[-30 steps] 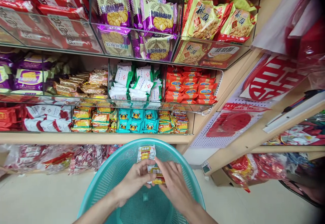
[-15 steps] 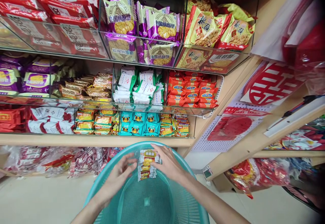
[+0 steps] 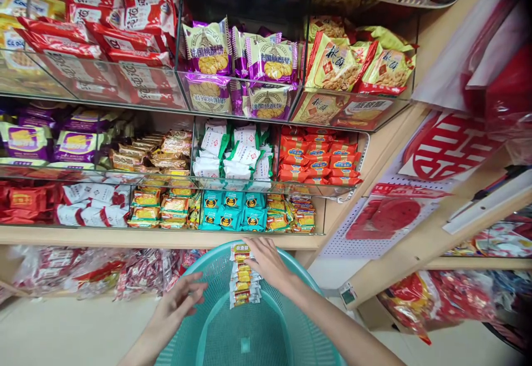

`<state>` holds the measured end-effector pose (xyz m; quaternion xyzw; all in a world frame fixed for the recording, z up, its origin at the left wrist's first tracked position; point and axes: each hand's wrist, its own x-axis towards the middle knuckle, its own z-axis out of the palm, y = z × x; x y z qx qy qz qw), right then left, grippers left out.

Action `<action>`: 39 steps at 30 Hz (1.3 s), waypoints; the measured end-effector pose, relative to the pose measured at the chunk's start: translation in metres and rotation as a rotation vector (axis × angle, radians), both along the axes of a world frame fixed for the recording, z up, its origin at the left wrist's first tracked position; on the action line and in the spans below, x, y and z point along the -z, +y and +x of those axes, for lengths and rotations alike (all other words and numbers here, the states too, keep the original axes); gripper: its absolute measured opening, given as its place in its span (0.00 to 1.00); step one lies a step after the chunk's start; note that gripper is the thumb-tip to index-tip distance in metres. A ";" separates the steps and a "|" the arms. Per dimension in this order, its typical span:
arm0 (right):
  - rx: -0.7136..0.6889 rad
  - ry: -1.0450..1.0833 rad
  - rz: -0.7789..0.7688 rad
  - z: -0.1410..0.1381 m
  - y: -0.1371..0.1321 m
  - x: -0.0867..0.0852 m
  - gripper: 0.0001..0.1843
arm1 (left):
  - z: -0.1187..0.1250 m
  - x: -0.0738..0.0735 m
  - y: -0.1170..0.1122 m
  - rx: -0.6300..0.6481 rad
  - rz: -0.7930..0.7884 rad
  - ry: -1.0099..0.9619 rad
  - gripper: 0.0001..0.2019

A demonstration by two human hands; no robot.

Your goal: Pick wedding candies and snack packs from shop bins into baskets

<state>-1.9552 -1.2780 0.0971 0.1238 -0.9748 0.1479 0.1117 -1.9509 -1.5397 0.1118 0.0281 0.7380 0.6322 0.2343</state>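
A teal plastic basket (image 3: 316,284) with mesh walls stands below the shelves. Small wrapped snack packets (image 3: 243,287), in yellow, red and silvery white, lie in a column against its far inner wall. My right hand (image 3: 269,264) is at the top end of this column, thumb and fingers closed around the uppermost packets near the rim; part of them is hidden behind the hand. To the left of the packets, my left hand (image 3: 183,298) hovers over the basket's left side. Its fingers are loosely bent and apart, with nothing in them.
Glass-fronted shelves hold teal packets (image 3: 233,211), red packets (image 3: 318,158), green-white packets (image 3: 239,150) and purple biscuit packs (image 3: 270,58). Bagged goods (image 3: 141,272) lie under the bottom shelf (image 3: 124,238). At right hang red paper decorations (image 3: 451,147); a box of red bags (image 3: 444,299) sits below.
My left hand has moved left and down, away from the packets. The column of packets appears longer and more spread out. My right hand stays at its top, and the view has tilted up slightly.
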 end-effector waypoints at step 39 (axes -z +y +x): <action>-0.053 0.131 0.141 -0.002 0.009 0.018 0.25 | -0.003 0.018 0.016 0.190 -0.069 0.005 0.34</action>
